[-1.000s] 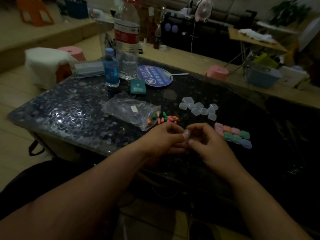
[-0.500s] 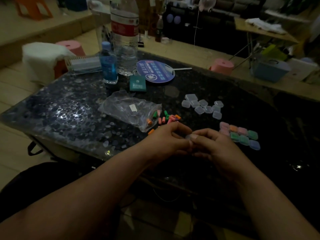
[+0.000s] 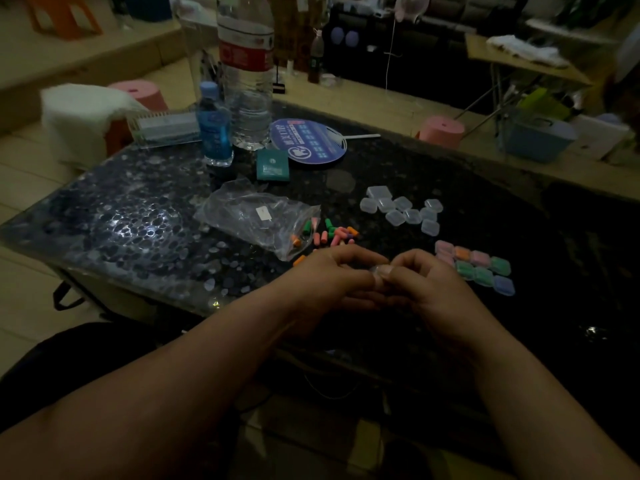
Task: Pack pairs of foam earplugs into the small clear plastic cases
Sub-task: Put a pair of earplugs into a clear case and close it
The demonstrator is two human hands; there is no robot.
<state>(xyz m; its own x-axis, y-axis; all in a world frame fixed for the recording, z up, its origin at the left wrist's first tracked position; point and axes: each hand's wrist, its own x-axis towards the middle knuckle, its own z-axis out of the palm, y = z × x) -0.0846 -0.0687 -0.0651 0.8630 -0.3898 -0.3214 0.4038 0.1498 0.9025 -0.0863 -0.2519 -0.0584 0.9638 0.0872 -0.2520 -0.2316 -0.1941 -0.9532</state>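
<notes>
Head view: small clear plastic case (image 3: 378,270), above near edge of dark speckled tabletop (image 3: 138,237), pinched between curled fingers of left hand (image 3: 332,280) and right hand (image 3: 427,287). Advice: press lid squarely shut; contents unseen.

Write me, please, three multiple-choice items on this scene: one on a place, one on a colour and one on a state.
1. Where do the loose earplugs lie?
A. On a plate.
B. At the mouth of the bag.
C. In a bowl.

2. What colour is the small bottle?
A. Red.
B. Yellow.
C. Blue.

3. How are the left hand and right hand?
A. Together, fingers curled.
B. Apart, palms up.
C. Both on the bag.

Answers:
1 B, they lie just outside the bag's opening.
2 C, its body and cap show blue.
3 A, the thumbs meet over what looks like a clear case.
</notes>
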